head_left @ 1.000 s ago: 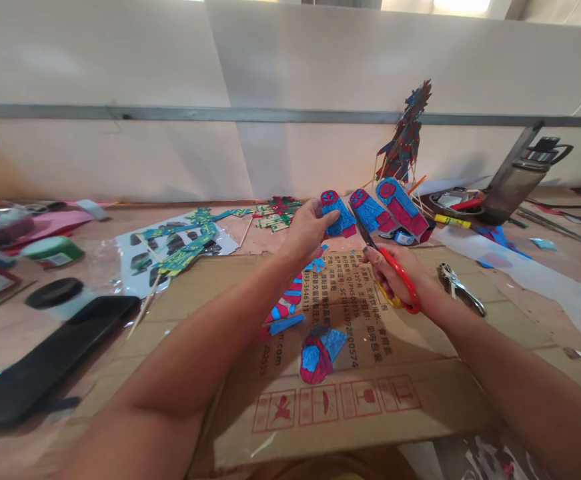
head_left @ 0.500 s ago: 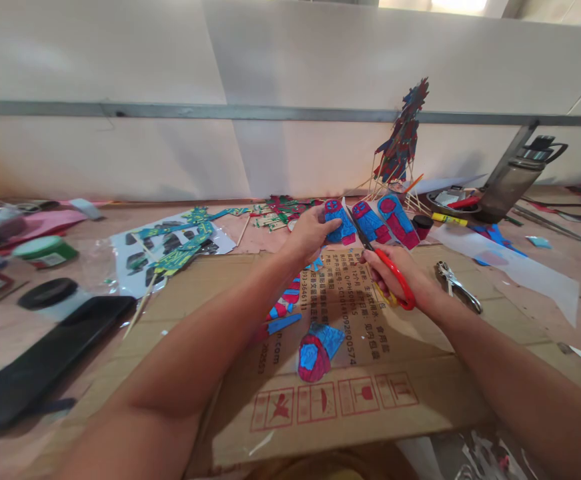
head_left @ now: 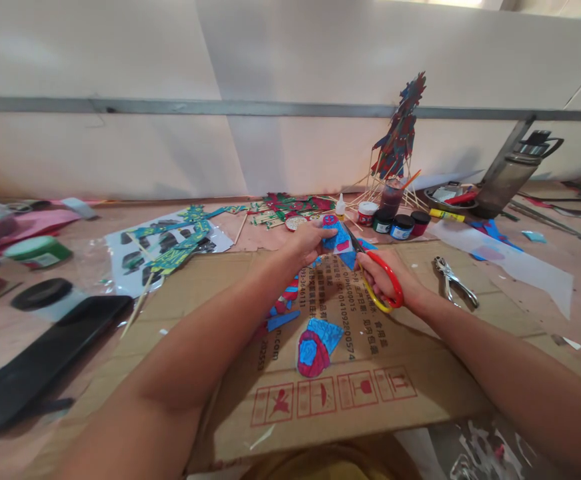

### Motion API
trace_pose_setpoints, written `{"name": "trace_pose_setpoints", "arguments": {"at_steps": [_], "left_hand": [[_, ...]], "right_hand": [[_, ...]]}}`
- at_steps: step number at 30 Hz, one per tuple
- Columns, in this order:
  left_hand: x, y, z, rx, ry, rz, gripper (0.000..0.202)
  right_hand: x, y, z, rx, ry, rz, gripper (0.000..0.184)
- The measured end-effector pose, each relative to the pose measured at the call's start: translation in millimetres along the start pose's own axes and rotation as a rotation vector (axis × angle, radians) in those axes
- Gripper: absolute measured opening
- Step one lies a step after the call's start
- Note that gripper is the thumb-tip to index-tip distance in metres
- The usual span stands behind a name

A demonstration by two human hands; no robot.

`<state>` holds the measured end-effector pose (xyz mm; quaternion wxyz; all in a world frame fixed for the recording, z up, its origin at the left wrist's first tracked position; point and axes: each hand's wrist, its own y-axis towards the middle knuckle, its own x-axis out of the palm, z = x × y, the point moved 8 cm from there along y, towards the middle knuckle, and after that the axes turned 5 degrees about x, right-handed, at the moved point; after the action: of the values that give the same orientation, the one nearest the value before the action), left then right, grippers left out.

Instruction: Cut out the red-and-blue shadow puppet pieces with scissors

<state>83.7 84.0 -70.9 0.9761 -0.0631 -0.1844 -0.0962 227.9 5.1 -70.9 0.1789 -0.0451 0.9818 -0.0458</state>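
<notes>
Pinched in my left hand [head_left: 313, 241] is a painted paper piece [head_left: 339, 239], blue with magenta patches. My right hand [head_left: 381, 275] grips a pair of scissors [head_left: 394, 283] with red and yellow handles. Their dark blades lie along the right edge of the held piece, and part of them is hidden. More blue paper shows just behind the blades. Below, on the cardboard [head_left: 230, 413], lies a cut blue and magenta shape [head_left: 315, 348]. Several small red and blue cut pieces [head_left: 285, 303] lie near my left forearm, partly covered by it.
Paint jars [head_left: 401, 227] and a small glue bottle [head_left: 340, 207] stand behind my hands. A hole punch [head_left: 454, 283] is at the right. Further right stands a tilted bottle [head_left: 513, 180]. A stick-and-paper figure [head_left: 400, 133] leans at the back; a black phone [head_left: 50, 360] lies left.
The strip with several blue and magenta shapes, held up before, no longer spans to the right; a single piece shows in my left hand. The hands are slightly lower, and the paint jars now show.
</notes>
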Motion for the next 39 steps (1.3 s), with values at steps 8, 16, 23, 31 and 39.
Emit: {"name": "trace_pose_setpoints", "arguments": {"at_steps": [8, 16, 23, 31, 39], "left_hand": [[0.3, 1.1, 18.8, 0.117, -0.1, -0.021, 0.017], [6.1, -5.3, 28.5, 0.154, -0.092, -0.014, 0.017], [7.2, -5.6, 31.8, 0.173, -0.073, -0.048, 0.015], [11.4, -9.6, 31.3, 0.166, -0.081, -0.043, 0.019], [10.2, -8.2, 30.3, 0.164, -0.076, -0.074, 0.018]], "right_hand": [[-5.4, 6.1, -1.6, -0.022, 0.077, -0.066, 0.04], [-4.2, 7.5, -2.8, -0.05, -0.028, -0.086, 0.039], [-5.5, 3.2, -8.0, -0.084, -0.102, -0.064, 0.035], [-6.4, 4.6, -6.2, -0.116, -0.079, -0.039, 0.035], [-8.6, 7.0, 5.6, -0.068, -0.03, 0.026, 0.035]]}}
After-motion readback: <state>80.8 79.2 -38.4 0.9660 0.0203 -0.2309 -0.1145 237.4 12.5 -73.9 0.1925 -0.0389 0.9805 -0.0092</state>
